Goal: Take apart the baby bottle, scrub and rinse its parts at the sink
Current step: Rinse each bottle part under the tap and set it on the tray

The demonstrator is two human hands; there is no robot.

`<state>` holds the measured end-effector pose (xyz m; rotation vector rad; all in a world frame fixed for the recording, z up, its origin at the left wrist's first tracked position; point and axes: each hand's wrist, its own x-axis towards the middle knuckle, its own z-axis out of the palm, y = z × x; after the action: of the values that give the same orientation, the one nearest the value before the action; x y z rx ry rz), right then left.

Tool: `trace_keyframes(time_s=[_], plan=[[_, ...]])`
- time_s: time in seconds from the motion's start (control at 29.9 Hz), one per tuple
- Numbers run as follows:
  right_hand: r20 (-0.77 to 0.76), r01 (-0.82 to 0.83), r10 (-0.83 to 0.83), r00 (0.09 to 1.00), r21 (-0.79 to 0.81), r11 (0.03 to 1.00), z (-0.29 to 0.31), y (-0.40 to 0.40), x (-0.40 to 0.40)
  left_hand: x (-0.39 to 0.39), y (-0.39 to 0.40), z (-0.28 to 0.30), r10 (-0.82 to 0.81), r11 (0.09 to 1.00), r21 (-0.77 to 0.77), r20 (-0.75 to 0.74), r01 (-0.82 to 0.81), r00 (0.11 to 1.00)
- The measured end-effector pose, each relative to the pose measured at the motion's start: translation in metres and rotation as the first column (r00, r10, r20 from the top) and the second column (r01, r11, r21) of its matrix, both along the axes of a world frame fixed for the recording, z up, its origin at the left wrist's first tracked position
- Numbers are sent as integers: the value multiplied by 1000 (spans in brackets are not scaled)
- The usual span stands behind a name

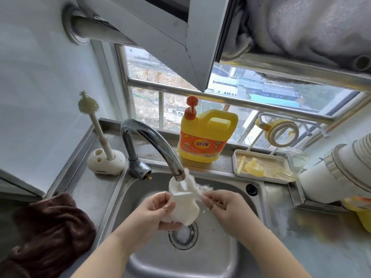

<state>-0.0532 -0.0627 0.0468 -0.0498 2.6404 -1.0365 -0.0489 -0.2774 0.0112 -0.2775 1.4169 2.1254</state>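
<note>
Over the steel sink (230, 243), my left hand (158, 210) grips the white bottle body (185, 207), tilted with its open mouth right under the tap spout (178, 174). Water and white foam spill around the mouth. My right hand (222, 203) pinches a thin white piece (197, 190) at the bottle's mouth; whether it is a brush or a cloth is unclear. A yellow nipple (255, 166) and a yellow straw piece (241, 164) lie in the white tray (263, 177) on the ledge. The yellow bottle collar with handles (281, 131) hangs on a rack above it.
A yellow dish-soap jug (206, 137) stands behind the tap. A bristle brush in its white holder (106, 160) sits at the back left. A brown towel (48, 229) lies on the left counter. A white appliance (341, 169) crowds the right. The drain (183, 236) holds foam.
</note>
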Motion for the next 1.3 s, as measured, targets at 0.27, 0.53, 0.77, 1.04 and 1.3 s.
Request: trace_keyframes(time_s=[0.27,0.53,0.77,1.04,1.3], plan=[[20,19,-20,1000,4,1000,0,5,-4,-7,-3,4,44,995,-87,-33,-46,999],[62,10,-12,998,41,999,3,12,-2,-7,-10,4,-90,991,-104,-41,85,995],[40,7,-9,999,67,998,5,18,-6,-12,-3,6,25,993,-111,-38,-29,999],[36,26,-27,999,43,999,5,21,-6,-13,-5,5,-47,993,-105,-12,46,999],[67,16,-18,998,33,999,13,27,-9,-10,6,4,-65,985,-159,-18,61,998]])
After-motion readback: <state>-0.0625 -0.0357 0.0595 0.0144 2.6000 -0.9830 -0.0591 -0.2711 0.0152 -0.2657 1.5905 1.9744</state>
